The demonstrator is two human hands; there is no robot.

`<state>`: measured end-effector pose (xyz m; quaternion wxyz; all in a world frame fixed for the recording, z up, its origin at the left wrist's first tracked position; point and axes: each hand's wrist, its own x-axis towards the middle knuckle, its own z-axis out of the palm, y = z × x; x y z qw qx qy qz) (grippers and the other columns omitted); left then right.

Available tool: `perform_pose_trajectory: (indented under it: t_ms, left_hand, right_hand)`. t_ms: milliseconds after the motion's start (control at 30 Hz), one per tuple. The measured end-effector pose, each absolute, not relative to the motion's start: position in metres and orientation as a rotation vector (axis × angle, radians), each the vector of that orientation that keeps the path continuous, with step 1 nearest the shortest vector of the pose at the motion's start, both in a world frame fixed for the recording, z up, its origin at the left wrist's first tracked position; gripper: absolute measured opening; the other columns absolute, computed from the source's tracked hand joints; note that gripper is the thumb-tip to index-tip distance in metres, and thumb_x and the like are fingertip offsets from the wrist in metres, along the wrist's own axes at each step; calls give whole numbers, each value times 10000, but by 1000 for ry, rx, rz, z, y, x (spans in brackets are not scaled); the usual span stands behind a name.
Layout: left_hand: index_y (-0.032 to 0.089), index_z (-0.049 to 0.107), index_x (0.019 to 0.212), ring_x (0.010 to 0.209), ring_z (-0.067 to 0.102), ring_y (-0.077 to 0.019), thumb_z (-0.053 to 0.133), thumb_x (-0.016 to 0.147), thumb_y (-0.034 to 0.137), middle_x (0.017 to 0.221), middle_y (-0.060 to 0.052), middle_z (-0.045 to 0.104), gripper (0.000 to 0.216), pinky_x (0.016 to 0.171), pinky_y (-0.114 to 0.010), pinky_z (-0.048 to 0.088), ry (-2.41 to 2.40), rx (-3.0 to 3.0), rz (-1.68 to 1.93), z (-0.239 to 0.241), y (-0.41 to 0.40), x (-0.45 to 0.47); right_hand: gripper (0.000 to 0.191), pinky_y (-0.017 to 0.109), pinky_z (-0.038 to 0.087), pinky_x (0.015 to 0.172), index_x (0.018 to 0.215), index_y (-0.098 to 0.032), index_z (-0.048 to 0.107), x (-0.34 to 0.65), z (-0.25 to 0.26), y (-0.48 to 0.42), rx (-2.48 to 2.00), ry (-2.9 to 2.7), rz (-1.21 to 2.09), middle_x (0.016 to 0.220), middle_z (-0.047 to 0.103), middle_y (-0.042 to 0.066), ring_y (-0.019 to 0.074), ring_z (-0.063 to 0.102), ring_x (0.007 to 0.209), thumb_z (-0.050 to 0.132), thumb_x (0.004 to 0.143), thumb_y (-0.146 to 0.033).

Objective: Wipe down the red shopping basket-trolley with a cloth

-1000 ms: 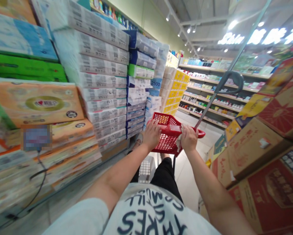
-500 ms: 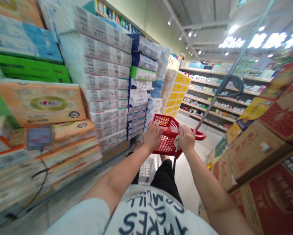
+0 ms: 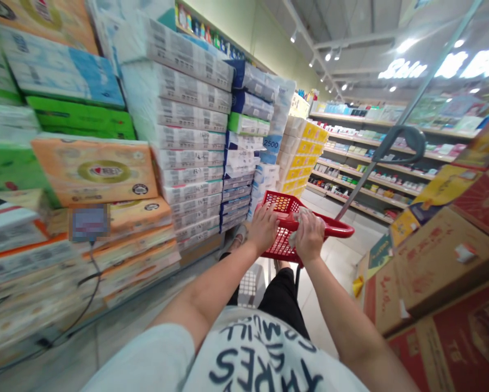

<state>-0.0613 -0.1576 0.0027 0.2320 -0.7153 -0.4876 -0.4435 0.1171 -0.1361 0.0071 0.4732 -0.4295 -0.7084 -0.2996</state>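
Note:
A red plastic shopping basket [image 3: 285, 206] with a long grey pull handle [image 3: 407, 136] stands in front of me in a shop aisle. My left hand [image 3: 264, 227] grips the basket's near left rim, fingers curled over it. My right hand [image 3: 308, 237] presses a crumpled white cloth or tissue [image 3: 299, 230] against the near rim, fingers closed around it. Both forearms reach forward over my black trousers and white printed shirt.
Tall stacks of wrapped tissue packs [image 3: 187, 136] line the left side. Red and brown cartons [image 3: 440, 267] are piled on the right. Shelves of small goods [image 3: 362, 163] run across the far end. A narrow tiled floor strip [image 3: 334, 261] lies between.
The view has drifted slightly right and forward along the aisle. My right hand has shifted a little leftward along the rim with the cloth. My left hand keeps its grip.

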Motion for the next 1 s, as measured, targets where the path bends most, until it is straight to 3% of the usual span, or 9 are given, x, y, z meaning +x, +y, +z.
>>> perform_pose_trajectory:
  t_ms: [100, 267, 433, 633, 833, 1000]
  left_hand:
    - [189, 519, 1165, 1402, 323, -260, 434, 941, 218, 1419, -103, 489, 242, 1136, -520, 327, -1344, -1968, -1205, 3, -158, -63]
    - [187, 528, 1150, 1392, 343, -268, 428, 947, 227, 1400, -115, 505, 230, 1120, -525, 347, -1353, -1960, -1195, 5, -159, -64]
    - [185, 531, 1148, 1386, 353, -266, 417, 951, 227, 1408, -110, 498, 232, 1120, -520, 344, -1353, -1972, -1183, 4, -161, -65]
    - [179, 529, 1162, 1401, 322, -263, 417, 952, 233, 1414, -123, 490, 245, 1122, -517, 335, -1349, -1961, -1187, 3, -159, -67]
    - [187, 531, 1182, 1393, 339, -265, 414, 948, 232, 1404, -114, 502, 266, 1111, -526, 343, -1351, -1989, -1192, 3, -161, -66]
    - [187, 537, 1178, 1405, 316, -265, 418, 949, 240, 1417, -106, 491, 263, 1122, -524, 326, -1366, -1990, -1200, 4, -163, -62]
  right_hand:
    - [348, 499, 266, 1093, 1219, -149, 592, 112, 7, -137, -1025, -1737, -747, 1279, 610, 137, 256, 493, 1256, 372, 961, -223]
    - [311, 479, 260, 1083, 999, -167, 688, 92, 37, -131, -1175, -1862, -690, 980, 731, 93, 219, 650, 921, 391, 959, -248]
    - [334, 429, 237, 1107, 1218, -152, 605, 85, 20, -140, -978, -1817, -801, 1244, 638, 123, 228, 549, 1193, 430, 939, -208]
    - [285, 452, 217, 1117, 1127, -187, 644, 75, 29, -136, -1050, -1961, -728, 1111, 696, 96, 216, 604, 1065, 436, 935, -222]
    - [338, 402, 258, 1090, 1199, -178, 622, 72, 26, -143, -951, -1923, -742, 1205, 660, 104, 215, 539, 1199, 430, 921, -196]
    - [256, 437, 237, 1087, 851, -197, 679, 72, 41, -139, -1097, -2051, -674, 908, 730, 69, 206, 632, 923, 441, 931, -249]
